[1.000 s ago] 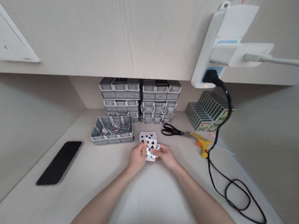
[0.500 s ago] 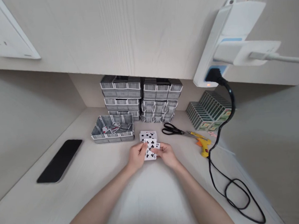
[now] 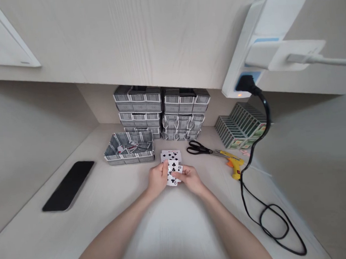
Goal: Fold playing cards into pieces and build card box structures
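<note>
Between my two hands are a few playing cards, a clubs card [image 3: 173, 180] on top with a 9 or 6 in its corner. My left hand [image 3: 158, 179] grips that card by its left edge, thumb on its face. From the right, my right hand [image 3: 192, 179] pinches the cards, its thumb lying on the clubs card. Another card's corner pokes out beside the right fingers. Just beyond the hands, a pile of playing cards [image 3: 171, 155] lies face up on the desk, a spades card uppermost. How many cards I hold cannot be made out.
An open box made of cards [image 3: 130, 161] holds loose pieces, with stacked card boxes [image 3: 140, 107] behind. Black scissors [image 3: 198, 148], a yellow glue gun [image 3: 236, 167] and a looped black cable [image 3: 264, 208] lie to the right. A phone [image 3: 68, 187] rests at left.
The clubs card has turned slightly and shifted left relative to the card behind it. Both hands stay on the cards. The view has tilted a little.
</note>
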`<act>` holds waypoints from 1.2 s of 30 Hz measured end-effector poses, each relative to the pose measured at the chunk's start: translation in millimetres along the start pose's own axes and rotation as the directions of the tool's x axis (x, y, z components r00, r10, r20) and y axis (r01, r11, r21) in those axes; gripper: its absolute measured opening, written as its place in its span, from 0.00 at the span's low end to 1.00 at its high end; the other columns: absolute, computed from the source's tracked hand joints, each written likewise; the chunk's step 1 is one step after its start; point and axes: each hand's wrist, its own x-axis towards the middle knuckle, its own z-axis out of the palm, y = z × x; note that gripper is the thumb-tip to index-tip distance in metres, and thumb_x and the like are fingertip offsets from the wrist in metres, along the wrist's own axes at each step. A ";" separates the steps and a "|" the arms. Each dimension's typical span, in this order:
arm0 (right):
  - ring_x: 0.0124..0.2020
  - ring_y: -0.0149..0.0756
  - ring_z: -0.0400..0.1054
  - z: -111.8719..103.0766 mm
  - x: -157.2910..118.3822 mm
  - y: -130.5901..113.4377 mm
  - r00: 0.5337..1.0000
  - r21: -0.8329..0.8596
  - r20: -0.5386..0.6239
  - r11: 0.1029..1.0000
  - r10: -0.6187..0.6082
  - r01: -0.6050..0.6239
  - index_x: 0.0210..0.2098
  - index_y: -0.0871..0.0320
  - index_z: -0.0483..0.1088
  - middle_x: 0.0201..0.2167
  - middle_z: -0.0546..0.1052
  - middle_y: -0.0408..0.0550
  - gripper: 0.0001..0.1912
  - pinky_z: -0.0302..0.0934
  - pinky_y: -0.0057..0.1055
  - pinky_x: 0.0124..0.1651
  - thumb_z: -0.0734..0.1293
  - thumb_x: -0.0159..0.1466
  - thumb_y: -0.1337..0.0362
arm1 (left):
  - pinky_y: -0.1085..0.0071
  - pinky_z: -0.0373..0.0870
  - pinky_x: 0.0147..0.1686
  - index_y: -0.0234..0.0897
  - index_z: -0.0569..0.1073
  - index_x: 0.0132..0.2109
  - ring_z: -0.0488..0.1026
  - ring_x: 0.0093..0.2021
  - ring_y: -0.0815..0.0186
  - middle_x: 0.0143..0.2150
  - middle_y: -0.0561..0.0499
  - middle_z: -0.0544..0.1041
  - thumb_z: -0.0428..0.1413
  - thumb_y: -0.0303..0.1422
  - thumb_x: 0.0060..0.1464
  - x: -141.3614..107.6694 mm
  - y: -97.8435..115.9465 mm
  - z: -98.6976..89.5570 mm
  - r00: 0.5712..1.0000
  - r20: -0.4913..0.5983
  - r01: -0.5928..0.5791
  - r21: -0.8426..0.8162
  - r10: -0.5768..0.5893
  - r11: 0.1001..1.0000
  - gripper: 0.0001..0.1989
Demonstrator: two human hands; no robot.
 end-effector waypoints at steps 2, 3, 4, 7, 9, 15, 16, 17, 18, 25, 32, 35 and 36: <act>0.18 0.27 0.62 -1.1 0.9 0.4 1.000 -0.018 -0.021 1.000 -0.004 0.003 0.23 0.62 0.70 0.18 0.72 0.42 0.14 0.58 0.25 0.22 0.73 0.42 0.59 | 0.77 0.53 0.19 0.33 0.64 0.19 0.59 0.19 0.73 0.15 0.54 0.64 0.41 0.48 0.53 1.3 -2.2 1.3 0.999 0.014 0.043 -0.057 -0.042 0.997 0.25; 0.19 0.28 0.63 -2.6 1.9 0.8 0.999 -0.027 -0.033 1.000 -0.006 0.005 0.23 0.62 0.70 0.18 0.73 0.42 0.14 0.59 0.25 0.22 0.73 0.42 0.59 | 0.77 0.53 0.19 0.33 0.65 0.19 0.60 0.19 0.72 0.16 0.54 0.65 0.42 0.49 0.52 2.2 -3.2 1.8 0.997 0.037 0.075 -0.112 -0.071 0.991 0.25; 0.19 0.28 0.64 -4.7 3.1 1.2 0.999 -0.033 -0.045 0.999 -0.008 0.007 0.24 0.62 0.70 0.18 0.73 0.42 0.15 0.60 0.26 0.23 0.73 0.42 0.58 | 0.77 0.54 0.19 0.33 0.65 0.20 0.61 0.19 0.72 0.16 0.54 0.65 0.43 0.50 0.51 3.3 -4.1 2.3 0.991 0.075 0.120 -0.185 -0.107 0.976 0.25; 0.21 0.31 0.66 -13.4 7.6 2.3 0.997 -0.037 -0.080 0.999 -0.013 0.011 0.26 0.62 0.71 0.20 0.74 0.43 0.15 0.62 0.28 0.26 0.73 0.42 0.58 | 0.76 0.57 0.18 0.33 0.65 0.21 0.64 0.18 0.70 0.16 0.53 0.68 0.41 0.54 0.49 6.7 -5.0 2.5 0.940 0.279 0.302 -0.417 -0.196 0.857 0.28; 0.21 0.32 0.67 -19.4 10.3 2.4 0.994 -0.034 -0.108 0.999 -0.019 0.015 0.27 0.62 0.71 0.20 0.75 0.44 0.16 0.63 0.30 0.27 0.73 0.43 0.58 | 0.75 0.59 0.18 0.33 0.66 0.22 0.64 0.17 0.70 0.17 0.52 0.69 0.40 0.55 0.48 8.7 -4.1 1.5 0.902 0.380 0.389 -0.511 -0.204 0.766 0.29; 0.22 0.34 0.69 -27.6 12.4 2.0 0.989 -0.041 -0.146 0.999 -0.035 0.029 0.28 0.62 0.71 0.22 0.76 0.45 0.16 0.63 0.30 0.28 0.72 0.43 0.57 | 0.77 0.60 0.24 0.32 0.69 0.27 0.65 0.23 0.72 0.22 0.55 0.70 0.55 0.45 0.43 12.3 -2.3 -3.0 0.904 0.416 0.317 -0.503 -0.096 0.804 0.17; 0.23 0.33 0.69 -27.8 12.3 2.3 0.988 -0.044 -0.147 0.999 -0.036 0.030 0.28 0.62 0.72 0.22 0.76 0.45 0.16 0.63 0.30 0.28 0.72 0.43 0.58 | 0.77 0.60 0.24 0.32 0.68 0.26 0.64 0.23 0.73 0.22 0.56 0.69 0.55 0.44 0.43 12.7 -2.7 -3.3 0.904 0.420 0.299 -0.494 -0.078 0.816 0.16; 0.23 0.33 0.69 -28.0 12.2 2.6 0.988 -0.047 -0.148 0.999 -0.035 0.028 0.28 0.62 0.72 0.23 0.76 0.45 0.16 0.63 0.30 0.27 0.72 0.43 0.58 | 0.77 0.59 0.24 0.32 0.68 0.25 0.63 0.23 0.73 0.21 0.56 0.68 0.55 0.43 0.44 13.0 -3.2 -3.5 0.905 0.421 0.287 -0.486 -0.067 0.826 0.16; 0.23 0.33 0.68 -28.2 12.3 3.1 0.988 -0.051 -0.149 0.998 -0.033 0.025 0.28 0.62 0.72 0.23 0.76 0.45 0.16 0.62 0.29 0.27 0.72 0.43 0.58 | 0.77 0.59 0.24 0.32 0.67 0.24 0.63 0.22 0.73 0.20 0.57 0.67 0.55 0.43 0.44 13.3 -3.7 -3.5 0.905 0.421 0.277 -0.478 -0.060 0.833 0.16; 0.23 0.35 0.68 -30.7 14.5 5.6 0.986 -0.070 -0.168 0.998 -0.013 0.001 0.28 0.62 0.72 0.22 0.76 0.46 0.19 0.62 0.30 0.27 0.73 0.41 0.56 | 0.76 0.61 0.25 0.32 0.67 0.22 0.64 0.22 0.73 0.19 0.56 0.68 0.56 0.43 0.42 14.3 -4.3 -3.4 0.897 0.434 0.294 -0.454 -0.080 0.841 0.16; 0.20 0.32 0.66 -30.6 13.7 4.8 0.979 -0.107 -0.203 0.994 -0.004 -0.018 0.25 0.63 0.72 0.21 0.75 0.46 0.18 0.60 0.28 0.24 0.72 0.42 0.55 | 0.75 0.64 0.26 0.32 0.70 0.23 0.68 0.23 0.71 0.22 0.53 0.74 0.58 0.42 0.40 17.1 -5.7 -7.5 0.838 0.536 0.380 -0.437 -0.103 0.815 0.16; 0.19 0.30 0.64 -29.4 13.1 3.4 0.972 -0.123 -0.231 0.992 -0.036 0.008 0.23 0.63 0.71 0.18 0.74 0.44 0.17 0.59 0.27 0.23 0.72 0.43 0.54 | 0.75 0.65 0.26 0.31 0.71 0.24 0.69 0.23 0.70 0.23 0.52 0.75 0.59 0.42 0.39 17.4 -5.4 -9.0 0.825 0.555 0.389 -0.428 -0.103 0.816 0.16; 0.18 0.30 0.64 -29.0 13.0 2.9 0.971 -0.126 -0.233 0.992 -0.045 0.015 0.23 0.63 0.71 0.17 0.73 0.43 0.16 0.58 0.26 0.22 0.71 0.44 0.54 | 0.74 0.65 0.26 0.31 0.72 0.24 0.69 0.23 0.71 0.23 0.52 0.75 0.59 0.42 0.40 17.5 -5.0 -9.5 0.821 0.563 0.389 -0.424 -0.098 0.818 0.16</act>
